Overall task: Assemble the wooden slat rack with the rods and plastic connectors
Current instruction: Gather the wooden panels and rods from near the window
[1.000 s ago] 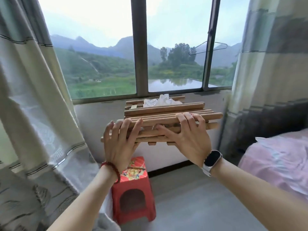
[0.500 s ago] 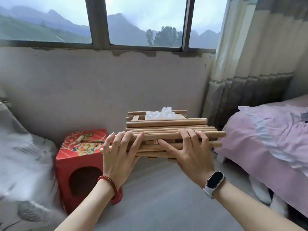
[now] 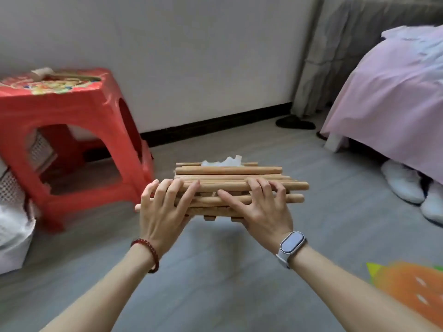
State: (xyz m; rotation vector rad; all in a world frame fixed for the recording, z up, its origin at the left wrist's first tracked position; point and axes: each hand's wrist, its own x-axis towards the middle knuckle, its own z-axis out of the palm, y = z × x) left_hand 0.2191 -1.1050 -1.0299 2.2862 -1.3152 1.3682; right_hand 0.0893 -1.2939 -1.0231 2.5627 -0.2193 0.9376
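Observation:
A stack of wooden slat panels and round rods (image 3: 230, 171) hangs in the air over the grey floor, at the middle of the head view. My left hand (image 3: 163, 207) grips its near left part, fingers curled over the top rods. My right hand (image 3: 261, 207) grips the near right part the same way, thumb pointing left along a rod. A clear plastic bag (image 3: 223, 161) lies on the far side of the stack; what it contains I cannot tell. The undersides of the slats are hidden.
A red plastic stool (image 3: 72, 130) stands at the left by the white wall, with a white sack (image 3: 14, 236) beside it. A bed with a pink cover (image 3: 395, 92) fills the right; white slippers (image 3: 405, 183) lie under it. An orange mat (image 3: 412, 286) lies at the lower right.
The stack has come down from window height to low above the floor, and my view has tilted down with it. Both hands keep the same hold.

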